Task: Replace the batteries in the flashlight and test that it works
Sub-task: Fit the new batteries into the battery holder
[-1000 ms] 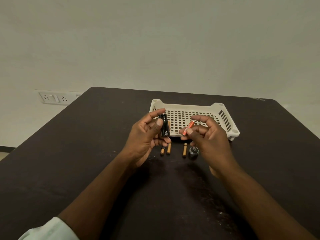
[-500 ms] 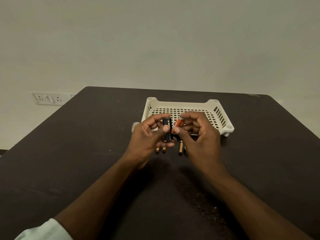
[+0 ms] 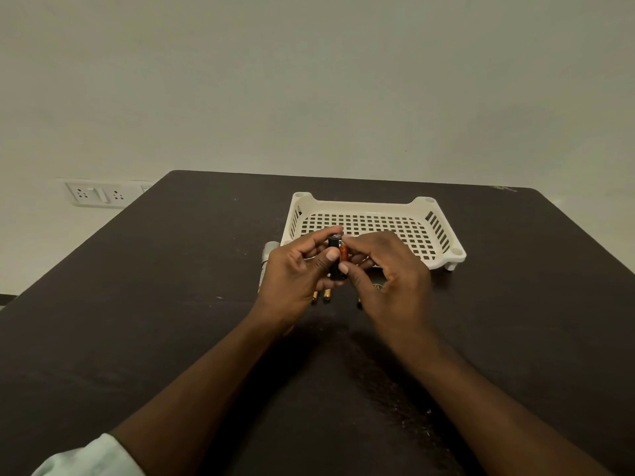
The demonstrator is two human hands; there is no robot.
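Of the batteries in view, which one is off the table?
The orange battery, pinched by the right hand against the black holder that the left hand grips. The gold batteries lie on the table.

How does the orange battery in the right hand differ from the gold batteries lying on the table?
The orange cylindrical battery is pinched upright against the black battery holder; the gold-ended batteries lie flat on the dark table. Orange is held, gold untouched. Both look similarly slim.
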